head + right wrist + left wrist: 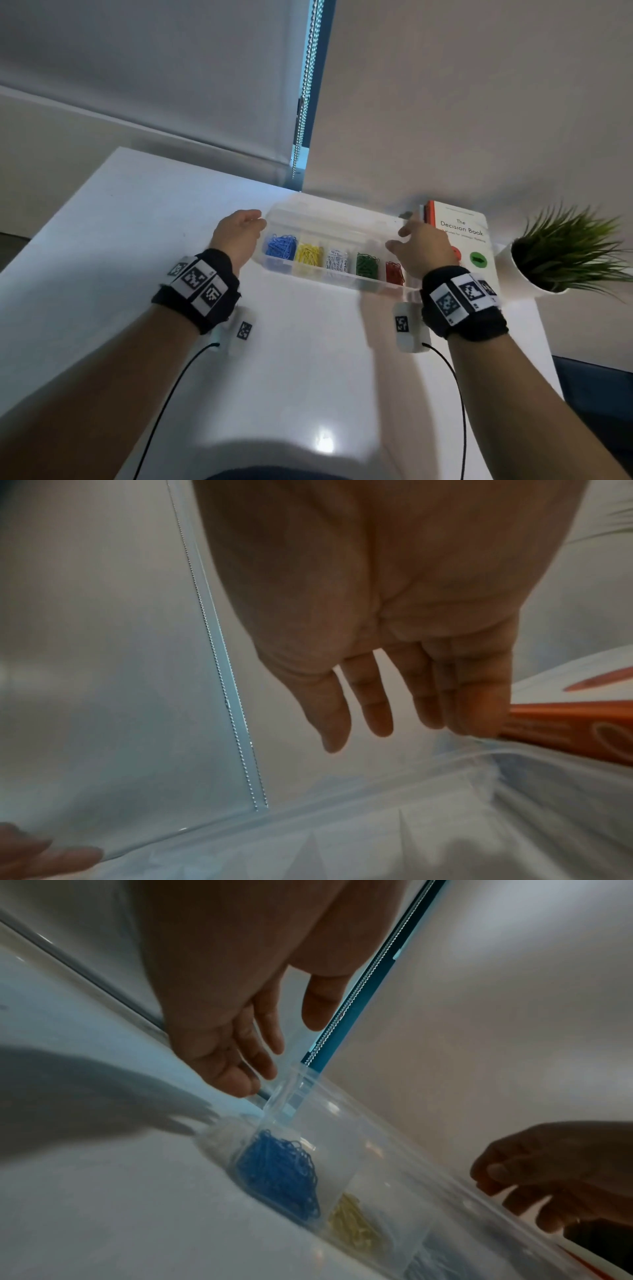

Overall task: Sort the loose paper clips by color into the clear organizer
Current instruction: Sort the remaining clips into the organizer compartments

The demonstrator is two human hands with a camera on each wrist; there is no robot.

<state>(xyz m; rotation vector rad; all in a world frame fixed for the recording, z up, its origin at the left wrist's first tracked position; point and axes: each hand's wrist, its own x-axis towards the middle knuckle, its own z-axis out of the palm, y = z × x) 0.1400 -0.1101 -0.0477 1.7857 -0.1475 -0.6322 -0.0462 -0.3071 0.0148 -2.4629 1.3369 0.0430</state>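
Observation:
The clear organizer [342,278] lies on the white table, its clear lid [329,216] raised behind it. Its compartments hold blue clips [281,246], yellow clips [309,255], white clips [337,260], green clips [367,265] and red clips [394,272]. My left hand [255,222] is at the organizer's left end, fingers relaxed beside the lid's corner [294,1074]. My right hand [407,233] hovers over the right end with straight fingers [369,710] by the lid's edge [342,831]. Neither hand holds a clip. The left wrist view shows the blue clips [281,1172] and yellow clips [356,1229].
A book [462,236] lies right of the organizer, against the wall. A potted plant [565,253] stands at the far right. A blind's bead chain [305,113] hangs behind the organizer. The table [274,377] stretches toward me; its left edge slants away.

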